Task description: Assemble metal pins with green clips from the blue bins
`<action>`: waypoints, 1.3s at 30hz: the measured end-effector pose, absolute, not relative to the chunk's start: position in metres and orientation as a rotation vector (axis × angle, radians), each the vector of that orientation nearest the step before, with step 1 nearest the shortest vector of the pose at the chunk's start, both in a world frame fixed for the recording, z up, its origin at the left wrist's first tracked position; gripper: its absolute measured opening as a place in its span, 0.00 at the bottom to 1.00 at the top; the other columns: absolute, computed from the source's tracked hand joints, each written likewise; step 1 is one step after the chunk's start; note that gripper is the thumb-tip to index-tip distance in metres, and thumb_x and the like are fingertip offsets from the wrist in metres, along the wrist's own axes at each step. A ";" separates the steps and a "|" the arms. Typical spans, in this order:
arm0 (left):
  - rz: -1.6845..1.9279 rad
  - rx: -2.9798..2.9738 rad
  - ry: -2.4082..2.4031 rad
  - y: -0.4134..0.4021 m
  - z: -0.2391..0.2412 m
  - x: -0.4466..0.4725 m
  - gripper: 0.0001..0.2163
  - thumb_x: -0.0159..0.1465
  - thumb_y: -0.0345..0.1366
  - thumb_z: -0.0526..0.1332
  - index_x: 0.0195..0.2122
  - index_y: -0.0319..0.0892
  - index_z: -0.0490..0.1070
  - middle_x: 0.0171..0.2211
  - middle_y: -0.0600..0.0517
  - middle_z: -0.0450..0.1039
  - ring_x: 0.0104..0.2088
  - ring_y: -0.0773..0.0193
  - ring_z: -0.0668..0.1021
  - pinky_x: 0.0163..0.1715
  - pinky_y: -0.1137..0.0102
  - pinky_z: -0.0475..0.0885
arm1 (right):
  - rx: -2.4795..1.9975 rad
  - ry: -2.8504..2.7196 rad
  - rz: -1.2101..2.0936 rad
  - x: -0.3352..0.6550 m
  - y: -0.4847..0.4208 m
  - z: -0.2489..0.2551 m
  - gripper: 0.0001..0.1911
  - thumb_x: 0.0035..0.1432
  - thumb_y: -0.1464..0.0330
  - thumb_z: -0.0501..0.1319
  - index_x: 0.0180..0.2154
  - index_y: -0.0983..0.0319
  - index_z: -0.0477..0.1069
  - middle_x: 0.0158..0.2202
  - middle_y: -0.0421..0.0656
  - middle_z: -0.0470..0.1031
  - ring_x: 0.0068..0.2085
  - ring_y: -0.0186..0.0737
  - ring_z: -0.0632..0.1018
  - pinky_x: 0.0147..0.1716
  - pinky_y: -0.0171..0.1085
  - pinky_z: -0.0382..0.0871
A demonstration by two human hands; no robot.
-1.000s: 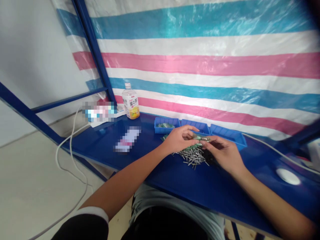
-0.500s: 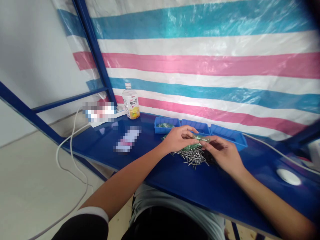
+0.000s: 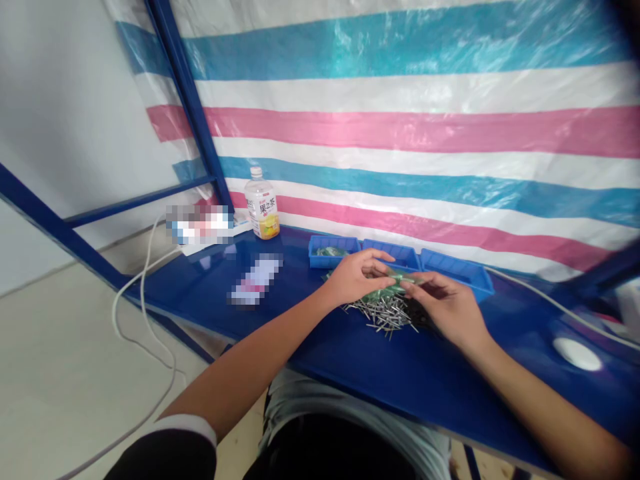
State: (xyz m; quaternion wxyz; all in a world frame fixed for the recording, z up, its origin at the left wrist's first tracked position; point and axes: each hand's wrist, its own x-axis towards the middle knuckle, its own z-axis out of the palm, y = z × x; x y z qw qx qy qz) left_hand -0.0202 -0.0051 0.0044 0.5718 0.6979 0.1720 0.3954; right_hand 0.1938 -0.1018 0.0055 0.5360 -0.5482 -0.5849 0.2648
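Observation:
Between my two hands is a small clear packet with green on it [image 3: 400, 277], held above the table. My left hand [image 3: 357, 275] pinches its left side with thumb and fingers. On its right side my right hand [image 3: 447, 303] closes thumb and forefinger on the packet. Just below lies a pile of thin metal pins [image 3: 387, 315], nail-like in shape. More green packets [image 3: 327, 275] lie partly hidden behind my left hand. A dark heap [image 3: 419, 313] sits under my right hand, too shaded to make out.
Three blue bins stand behind my hands: a left bin [image 3: 334, 261] with green packets, a middle bin [image 3: 390, 247] and a right bin [image 3: 483, 283]. A drink bottle [image 3: 263, 207] stands at the back left. A white round object [image 3: 579, 353] and a white cable [image 3: 550, 305] lie right.
The packet between my hands has turned or shifted slightly, showing brighter green. Both hands stay in nearly the same place.

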 end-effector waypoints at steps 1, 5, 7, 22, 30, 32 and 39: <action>0.925 1.633 0.408 -0.005 0.005 -0.020 0.24 0.60 0.40 0.76 0.54 0.39 0.74 0.43 0.43 0.83 0.40 0.61 0.84 0.44 0.64 0.78 | -1.307 -1.388 0.641 0.194 -0.102 0.005 0.25 0.53 0.45 0.77 0.38 0.60 0.84 0.34 0.47 0.86 0.33 0.45 0.82 0.35 0.40 0.77; 0.903 1.620 0.434 -0.006 0.005 -0.020 0.22 0.61 0.41 0.76 0.52 0.40 0.73 0.44 0.43 0.83 0.41 0.61 0.84 0.45 0.64 0.77 | -1.345 -1.385 0.657 0.195 -0.102 0.006 0.24 0.55 0.46 0.75 0.35 0.60 0.83 0.33 0.46 0.85 0.33 0.44 0.81 0.35 0.40 0.77; 0.905 1.627 0.433 -0.007 0.006 -0.020 0.21 0.61 0.41 0.75 0.52 0.40 0.73 0.44 0.43 0.83 0.41 0.61 0.84 0.45 0.64 0.77 | -1.348 -1.391 0.649 0.194 -0.102 0.008 0.24 0.55 0.45 0.75 0.35 0.60 0.83 0.33 0.46 0.85 0.33 0.44 0.81 0.35 0.40 0.76; 0.945 1.717 0.488 -0.010 0.013 -0.023 0.24 0.61 0.43 0.75 0.56 0.41 0.74 0.43 0.44 0.84 0.38 0.62 0.83 0.42 0.65 0.76 | -1.332 -1.428 0.577 0.184 -0.110 0.017 0.22 0.58 0.46 0.74 0.39 0.57 0.82 0.31 0.43 0.82 0.32 0.43 0.81 0.33 0.39 0.76; 0.939 1.699 0.474 -0.009 0.010 -0.022 0.25 0.62 0.44 0.75 0.56 0.41 0.73 0.43 0.43 0.84 0.38 0.62 0.84 0.42 0.65 0.77 | -1.328 -1.455 0.555 0.184 -0.111 0.019 0.20 0.61 0.48 0.71 0.36 0.57 0.80 0.30 0.42 0.82 0.31 0.42 0.80 0.34 0.38 0.76; 0.939 1.695 0.468 -0.009 0.008 -0.021 0.25 0.61 0.43 0.76 0.56 0.41 0.73 0.43 0.42 0.84 0.39 0.61 0.84 0.42 0.65 0.78 | -1.324 -1.445 0.557 0.183 -0.111 0.020 0.20 0.60 0.48 0.72 0.36 0.58 0.80 0.29 0.42 0.81 0.31 0.42 0.79 0.34 0.38 0.76; 1.031 1.765 0.502 -0.011 0.010 -0.019 0.23 0.61 0.41 0.76 0.54 0.41 0.75 0.47 0.42 0.83 0.44 0.59 0.85 0.46 0.62 0.80 | -1.375 -1.396 0.487 0.184 -0.108 0.018 0.21 0.60 0.47 0.71 0.36 0.59 0.79 0.28 0.42 0.80 0.29 0.41 0.78 0.31 0.38 0.75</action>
